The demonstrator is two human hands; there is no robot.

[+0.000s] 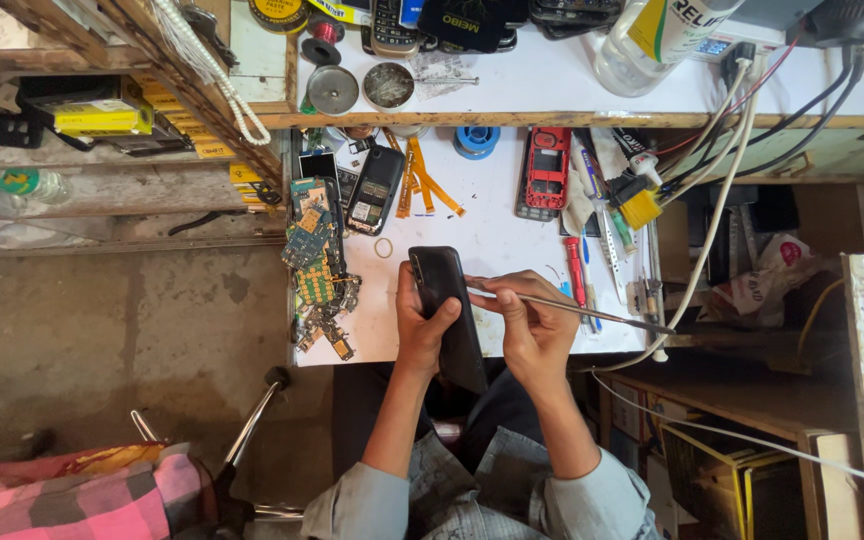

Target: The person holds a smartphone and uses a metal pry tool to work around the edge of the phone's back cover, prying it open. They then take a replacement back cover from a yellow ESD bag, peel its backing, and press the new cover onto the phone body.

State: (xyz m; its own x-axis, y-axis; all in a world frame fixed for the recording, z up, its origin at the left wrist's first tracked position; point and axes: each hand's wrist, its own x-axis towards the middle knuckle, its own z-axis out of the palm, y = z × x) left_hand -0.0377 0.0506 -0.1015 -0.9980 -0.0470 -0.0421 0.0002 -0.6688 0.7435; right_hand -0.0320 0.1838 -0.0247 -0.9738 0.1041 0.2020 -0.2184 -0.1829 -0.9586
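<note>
Phone (444,300), dark, clamped upright-tilted in left hand (419,325) fingers. Thin metal tool (572,308) pinched in right hand (530,325), tip at phone's edge. Phone's lower end hidden behind the wrist.

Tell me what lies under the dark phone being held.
Under the dark phone are the left hand gripping it and the white worktop. Its lower end overhangs the lap. Anything directly beneath it is hidden.

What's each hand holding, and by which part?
Left hand grips the dark phone around its lower half. Right hand pinches the thin metal tool near its tip end, at the phone's edge.
</note>
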